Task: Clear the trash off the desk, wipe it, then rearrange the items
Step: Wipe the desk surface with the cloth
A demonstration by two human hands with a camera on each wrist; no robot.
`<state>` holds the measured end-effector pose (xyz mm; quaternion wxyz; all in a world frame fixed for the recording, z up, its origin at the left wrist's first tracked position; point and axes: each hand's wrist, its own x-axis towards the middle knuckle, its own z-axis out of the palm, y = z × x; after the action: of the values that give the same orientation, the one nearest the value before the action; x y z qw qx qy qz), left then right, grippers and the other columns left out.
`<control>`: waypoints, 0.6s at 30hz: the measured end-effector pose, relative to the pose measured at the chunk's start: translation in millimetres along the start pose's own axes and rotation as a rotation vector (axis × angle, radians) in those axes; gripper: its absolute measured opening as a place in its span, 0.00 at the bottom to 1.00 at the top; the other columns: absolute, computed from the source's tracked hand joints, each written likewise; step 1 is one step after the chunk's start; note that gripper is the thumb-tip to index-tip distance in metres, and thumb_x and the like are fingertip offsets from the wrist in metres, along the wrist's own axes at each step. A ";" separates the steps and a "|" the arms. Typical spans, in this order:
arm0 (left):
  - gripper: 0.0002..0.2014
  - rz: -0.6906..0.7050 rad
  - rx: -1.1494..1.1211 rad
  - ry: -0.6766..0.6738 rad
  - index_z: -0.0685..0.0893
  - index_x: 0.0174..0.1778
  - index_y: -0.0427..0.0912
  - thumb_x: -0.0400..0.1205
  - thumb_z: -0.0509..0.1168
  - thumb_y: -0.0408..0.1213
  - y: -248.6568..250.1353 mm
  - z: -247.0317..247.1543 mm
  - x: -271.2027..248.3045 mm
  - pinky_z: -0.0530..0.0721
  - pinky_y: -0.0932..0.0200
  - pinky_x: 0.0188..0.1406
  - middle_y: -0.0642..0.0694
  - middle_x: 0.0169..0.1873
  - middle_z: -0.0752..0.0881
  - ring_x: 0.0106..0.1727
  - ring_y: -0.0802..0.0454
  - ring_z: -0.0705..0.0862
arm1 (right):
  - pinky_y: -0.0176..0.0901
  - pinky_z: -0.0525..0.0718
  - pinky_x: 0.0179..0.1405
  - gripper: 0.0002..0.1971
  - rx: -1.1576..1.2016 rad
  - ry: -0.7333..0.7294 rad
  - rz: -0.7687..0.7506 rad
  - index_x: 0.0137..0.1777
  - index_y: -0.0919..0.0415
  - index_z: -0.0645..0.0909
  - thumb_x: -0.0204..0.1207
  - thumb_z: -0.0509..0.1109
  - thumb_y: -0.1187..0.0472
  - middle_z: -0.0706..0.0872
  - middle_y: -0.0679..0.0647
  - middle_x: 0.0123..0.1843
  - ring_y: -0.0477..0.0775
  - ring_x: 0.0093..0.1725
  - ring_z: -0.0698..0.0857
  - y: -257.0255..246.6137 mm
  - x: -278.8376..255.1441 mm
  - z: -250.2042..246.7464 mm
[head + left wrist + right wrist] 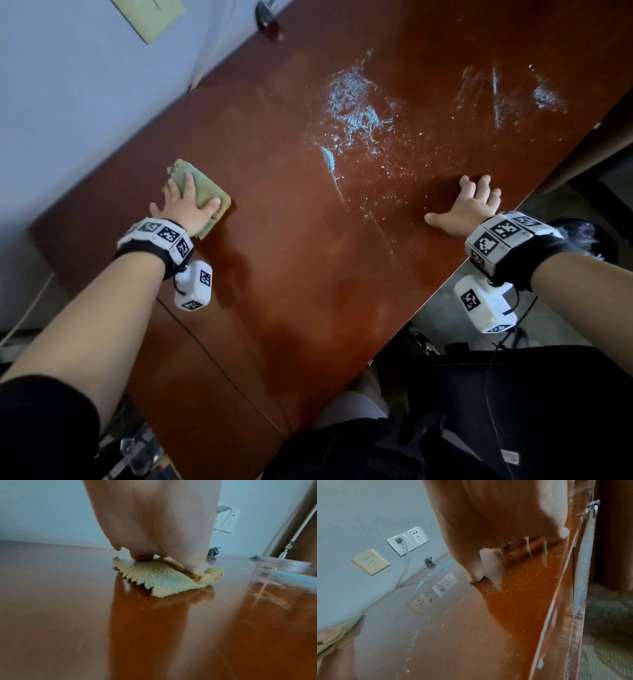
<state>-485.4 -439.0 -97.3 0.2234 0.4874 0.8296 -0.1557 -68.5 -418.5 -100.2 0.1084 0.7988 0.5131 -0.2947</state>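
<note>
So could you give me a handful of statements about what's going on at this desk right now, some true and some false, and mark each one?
1. The left hand presses a green cloth onto the desk. True.
2. The right hand holds a spray bottle. False: it rests flat on the desk with spread fingers, holding nothing.
3. Pale blue-white residue is smeared on the desk. True.
4. The cloth lies on top of the residue. False: it sits apart from it, nearer the wall.
5. A cable is plugged into a wall socket. True.
</note>
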 end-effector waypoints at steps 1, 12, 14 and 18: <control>0.38 0.005 -0.009 0.006 0.38 0.84 0.48 0.84 0.49 0.61 1.2 -3.9 5.2 0.41 0.37 0.79 0.41 0.83 0.39 0.84 0.44 0.40 | 0.64 0.48 0.80 0.49 0.006 0.002 0.000 0.84 0.55 0.41 0.74 0.71 0.45 0.36 0.55 0.85 0.62 0.83 0.39 0.0 0.1 0.0; 0.34 0.316 0.094 0.079 0.43 0.84 0.49 0.86 0.51 0.53 88.4 -11.6 23.2 0.44 0.40 0.80 0.40 0.83 0.39 0.84 0.44 0.40 | 0.64 0.48 0.80 0.48 0.007 0.028 0.002 0.83 0.55 0.43 0.74 0.71 0.45 0.36 0.55 0.85 0.63 0.83 0.40 0.3 2.6 4.4; 0.34 0.378 0.155 0.061 0.41 0.84 0.50 0.86 0.49 0.53 106.8 -11.6 19.6 0.44 0.41 0.81 0.39 0.83 0.37 0.84 0.44 0.39 | 0.65 0.48 0.80 0.48 0.000 0.024 0.005 0.83 0.56 0.42 0.74 0.71 0.45 0.36 0.55 0.85 0.63 0.83 0.40 0.2 2.5 4.4; 0.34 0.515 0.315 0.032 0.38 0.83 0.50 0.86 0.47 0.55 122.1 -11.3 9.7 0.43 0.41 0.81 0.39 0.82 0.37 0.84 0.43 0.40 | 0.64 0.48 0.80 0.48 -0.010 0.008 0.006 0.83 0.55 0.41 0.74 0.70 0.45 0.35 0.55 0.84 0.63 0.83 0.39 -0.2 2.8 3.2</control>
<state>-384.8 -368.3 -97.7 0.1642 0.7128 0.6478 -0.2129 -68.9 -417.9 -104.4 0.1111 0.8008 0.5127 -0.2888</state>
